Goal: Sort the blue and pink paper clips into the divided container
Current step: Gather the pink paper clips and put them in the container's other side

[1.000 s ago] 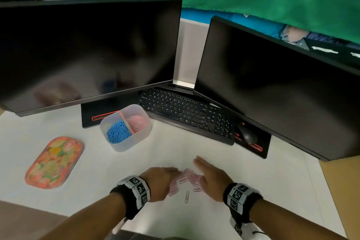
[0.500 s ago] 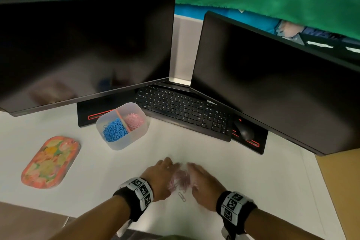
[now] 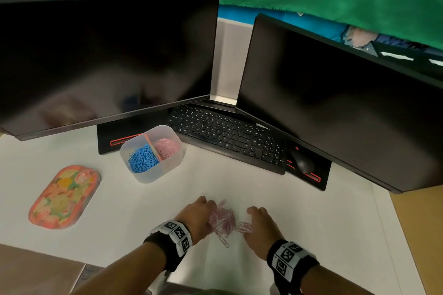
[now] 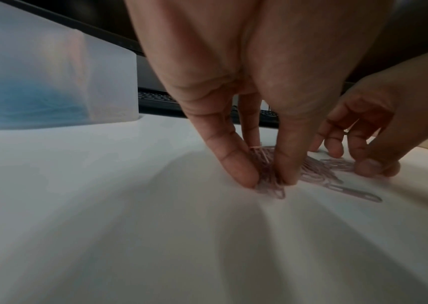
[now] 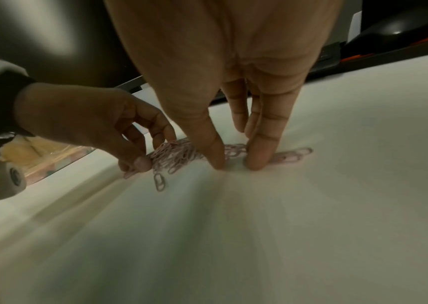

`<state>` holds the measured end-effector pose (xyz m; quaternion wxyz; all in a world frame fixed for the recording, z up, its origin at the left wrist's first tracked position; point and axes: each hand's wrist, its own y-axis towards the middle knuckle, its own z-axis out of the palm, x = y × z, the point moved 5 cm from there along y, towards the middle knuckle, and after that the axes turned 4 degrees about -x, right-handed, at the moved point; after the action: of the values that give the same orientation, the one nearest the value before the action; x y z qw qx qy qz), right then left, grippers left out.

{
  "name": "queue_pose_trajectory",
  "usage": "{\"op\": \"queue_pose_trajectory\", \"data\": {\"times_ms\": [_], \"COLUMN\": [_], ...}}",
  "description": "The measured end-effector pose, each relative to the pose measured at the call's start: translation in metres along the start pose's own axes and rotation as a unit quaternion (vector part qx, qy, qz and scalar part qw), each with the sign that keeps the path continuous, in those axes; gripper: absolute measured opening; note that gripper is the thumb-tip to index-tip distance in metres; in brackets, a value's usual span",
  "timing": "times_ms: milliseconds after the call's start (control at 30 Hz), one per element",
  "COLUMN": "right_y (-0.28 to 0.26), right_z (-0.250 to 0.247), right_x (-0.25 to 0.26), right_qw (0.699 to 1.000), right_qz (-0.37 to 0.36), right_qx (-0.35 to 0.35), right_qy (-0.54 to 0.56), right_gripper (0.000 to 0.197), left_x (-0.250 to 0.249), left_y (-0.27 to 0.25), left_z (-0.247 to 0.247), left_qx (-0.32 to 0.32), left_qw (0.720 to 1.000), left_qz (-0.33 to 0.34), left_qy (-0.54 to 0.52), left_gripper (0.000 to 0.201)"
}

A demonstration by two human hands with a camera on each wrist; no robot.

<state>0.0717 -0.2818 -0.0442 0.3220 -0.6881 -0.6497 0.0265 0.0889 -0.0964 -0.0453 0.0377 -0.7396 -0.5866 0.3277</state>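
So the left hand pinched the pink clips into a bunch for one scoop; the right hand, fingers straight, herded strays. Divided container sat at 11 o'clock.

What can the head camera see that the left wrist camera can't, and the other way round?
Only the head view shows the pink clips already in the divided container, the mouse and the flowery tray. Only the left wrist view shows the left hand's fingertips pinching clips. Both show the pink clip pile and the right hand.
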Motion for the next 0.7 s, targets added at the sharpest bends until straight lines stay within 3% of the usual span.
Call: {"op": "queue_pose_trajectory", "data": {"times_ms": [100,200,300,500,700], "right_y": [0.006,0.011,0.013,-0.008,0.003], "right_z": [0.007,0.001,-0.025,-0.037,-0.013], "right_x": [0.017,0.024,0.001,-0.065,-0.031], "right_qw": [0.999,0.995,0.994,0.995,0.997], "right_qz": [-0.021,-0.046,-0.007,0.087,0.057], "right_qx": [-0.007,-0.023,-0.035,0.048,-0.003], "right_qy": [0.042,0.086,0.103,-0.021,0.05], "right_gripper": [0.043,0.035,0.039,0.025,0.01], "left_x": [-0.007,-0.012,-0.015,-0.015,-0.019], "left_y": [-0.001,-0.006,-0.013,-0.009,0.001], "left_z": [0.003,0.009,0.007,0.014,0.012], "left_qx": [0.01,0.038,0.029,0.019,0.006], "left_qw": [1.0,0.998,0.997,0.996,0.996], "left_qz": [0.014,0.012,-0.003,-0.018,-0.034], "left_qy": [0.011,0.044,0.069,0.089,0.08], "left_gripper": [0.048,0.085,0.103,0.112,0.1]}}
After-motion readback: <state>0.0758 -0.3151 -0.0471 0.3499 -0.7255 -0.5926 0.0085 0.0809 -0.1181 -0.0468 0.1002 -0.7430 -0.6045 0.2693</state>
